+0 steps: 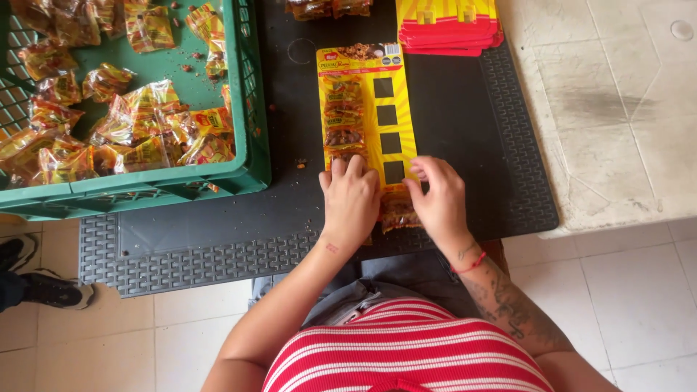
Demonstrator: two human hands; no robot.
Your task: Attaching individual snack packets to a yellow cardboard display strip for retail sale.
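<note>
A long yellow display card (pixel 401 123) lies on a black mat (pixel 472 116), with snack packets (pixel 343 116) fixed down its left column and square holes down its right. My left hand (pixel 350 199) presses flat on the card's near left end, fingers together. My right hand (pixel 438 197) pinches at the card's near right edge, over a small packet of brown snacks (pixel 398 212) lying at the bottom of the card. Whether the right fingers grip the packet or the card cannot be told.
A green plastic crate (pixel 250 109) full of orange-yellow snack packets (pixel 138 131) stands to the left. A stack of red and yellow cards (pixel 449 25) lies at the far edge. A white slab (pixel 617 109) sits right. Someone's black shoe (pixel 51 289) rests on the tiled floor.
</note>
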